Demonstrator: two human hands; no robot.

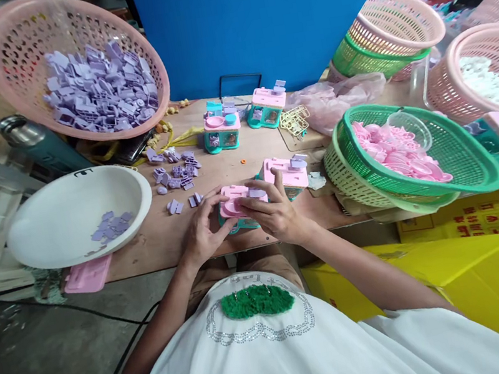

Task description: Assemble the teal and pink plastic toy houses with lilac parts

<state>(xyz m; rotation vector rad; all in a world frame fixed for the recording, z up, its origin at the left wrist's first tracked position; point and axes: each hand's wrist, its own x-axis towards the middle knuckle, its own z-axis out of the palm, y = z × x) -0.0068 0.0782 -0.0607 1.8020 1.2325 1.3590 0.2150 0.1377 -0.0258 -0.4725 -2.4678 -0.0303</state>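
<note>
A small toy kitchen unit with a pink top and teal base stands at the table's front edge, between my hands. My left hand grips its left side, thumb in front and fingers on the top. My right hand reaches over from the right, its fingers closed at a pink round piece lying on the top. Those fingers partly cover the piece and a lilac part. Just behind my right hand stands a second toy kitchen unit with a lilac part raised on it.
Two more toy units stand farther back. Loose lilac parts lie left of my hands, near a white bowl and a pink basket of lilac parts. Right are a green basket of pink parts and a bottle-free yellow carton.
</note>
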